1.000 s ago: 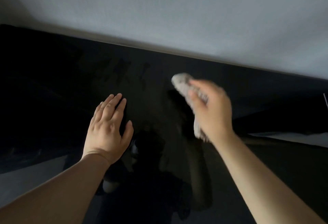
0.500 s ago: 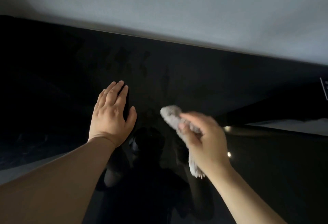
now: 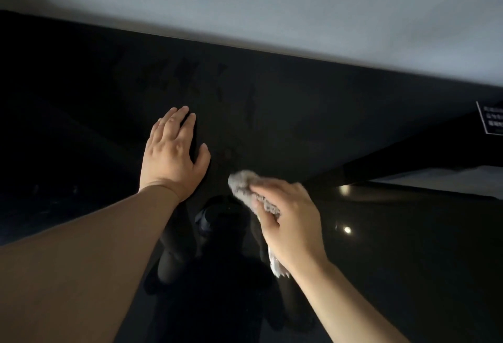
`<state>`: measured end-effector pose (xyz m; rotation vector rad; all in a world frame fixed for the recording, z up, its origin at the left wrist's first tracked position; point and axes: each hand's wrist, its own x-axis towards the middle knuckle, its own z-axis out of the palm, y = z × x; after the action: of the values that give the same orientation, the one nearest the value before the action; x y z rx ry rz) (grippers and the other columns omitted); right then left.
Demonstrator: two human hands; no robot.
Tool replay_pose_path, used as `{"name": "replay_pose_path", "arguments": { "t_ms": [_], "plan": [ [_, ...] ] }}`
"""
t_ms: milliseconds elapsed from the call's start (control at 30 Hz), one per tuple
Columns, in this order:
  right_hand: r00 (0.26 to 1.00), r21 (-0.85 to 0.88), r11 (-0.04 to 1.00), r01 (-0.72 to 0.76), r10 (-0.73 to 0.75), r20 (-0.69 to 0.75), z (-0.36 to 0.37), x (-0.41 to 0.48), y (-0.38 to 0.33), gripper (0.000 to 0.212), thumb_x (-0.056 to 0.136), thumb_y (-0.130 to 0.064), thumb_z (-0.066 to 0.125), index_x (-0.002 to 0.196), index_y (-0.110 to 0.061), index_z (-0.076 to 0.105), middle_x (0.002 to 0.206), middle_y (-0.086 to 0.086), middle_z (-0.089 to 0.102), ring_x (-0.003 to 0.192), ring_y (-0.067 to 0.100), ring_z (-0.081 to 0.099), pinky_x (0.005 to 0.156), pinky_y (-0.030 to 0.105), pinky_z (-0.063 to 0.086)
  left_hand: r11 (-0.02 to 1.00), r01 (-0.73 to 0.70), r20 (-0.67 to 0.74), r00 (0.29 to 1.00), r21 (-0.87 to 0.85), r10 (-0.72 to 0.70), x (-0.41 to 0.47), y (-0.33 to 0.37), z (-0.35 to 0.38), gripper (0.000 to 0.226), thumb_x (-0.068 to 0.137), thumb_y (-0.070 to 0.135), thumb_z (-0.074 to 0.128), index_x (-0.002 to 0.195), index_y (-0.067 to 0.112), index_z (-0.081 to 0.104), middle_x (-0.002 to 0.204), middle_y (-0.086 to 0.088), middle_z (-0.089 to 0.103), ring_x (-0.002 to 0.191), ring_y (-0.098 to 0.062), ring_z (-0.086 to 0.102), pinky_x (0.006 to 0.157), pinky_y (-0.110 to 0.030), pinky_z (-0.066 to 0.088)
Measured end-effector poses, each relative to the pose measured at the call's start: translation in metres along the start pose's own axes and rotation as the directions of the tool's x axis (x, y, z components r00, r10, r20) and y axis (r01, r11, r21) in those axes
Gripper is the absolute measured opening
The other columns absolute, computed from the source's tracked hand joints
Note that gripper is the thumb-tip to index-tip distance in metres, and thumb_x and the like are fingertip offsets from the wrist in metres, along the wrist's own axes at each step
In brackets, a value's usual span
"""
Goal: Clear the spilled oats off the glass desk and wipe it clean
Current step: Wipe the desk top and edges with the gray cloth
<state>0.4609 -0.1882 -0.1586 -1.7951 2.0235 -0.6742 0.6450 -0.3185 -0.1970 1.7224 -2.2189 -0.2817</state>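
Presently the left hand is laid flat, fingers straight, on the glossy black glass bench. Beside it, the crumpled grey cloth is gripped by the right hand. Even pressure and overlapping strokes are advised. No oats are seen.

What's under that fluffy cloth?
Just the dark glass desk, as far as shows. The right hand grips the cloth against it. Whatever lies right beneath the cloth is covered, so I can't tell.
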Motion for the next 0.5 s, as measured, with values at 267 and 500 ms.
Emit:
{"name": "replay_pose_path", "arguments": {
  "t_ms": [267,500],
  "plan": [
    [0.953,-0.012,0.988,-0.152,0.143,-0.266,-0.01,0.057,0.021,0.026,0.09,-0.021,0.061,0.116,-0.026,0.068,0.115,-0.013,0.065,0.098,0.016,0.056,0.081,0.023,0.045,1.0,-0.007,-0.01,1.0,-0.026,0.006,0.0,0.0,-0.002,0.061,0.09,0.039,0.042,0.141,0.006,0.043,0.152,-0.008,0.035,0.144,-0.023,0.023,0.12,-0.034,0.012],
    [0.992,-0.049,0.998,-0.044,0.038,-0.12,0.019,-0.04,-0.009,0.033,0.086,-0.021,0.061,0.118,-0.031,0.065,0.119,-0.017,0.061,0.095,0.01,0.054,0.08,0.025,0.048,0.999,-0.015,-0.006,1.0,-0.032,0.014,0.0,-0.001,-0.003,0.056,0.093,0.033,0.049,0.141,0.005,0.042,0.153,-0.009,0.034,0.145,-0.024,0.022,0.12,-0.037,0.014]
  ]
}}
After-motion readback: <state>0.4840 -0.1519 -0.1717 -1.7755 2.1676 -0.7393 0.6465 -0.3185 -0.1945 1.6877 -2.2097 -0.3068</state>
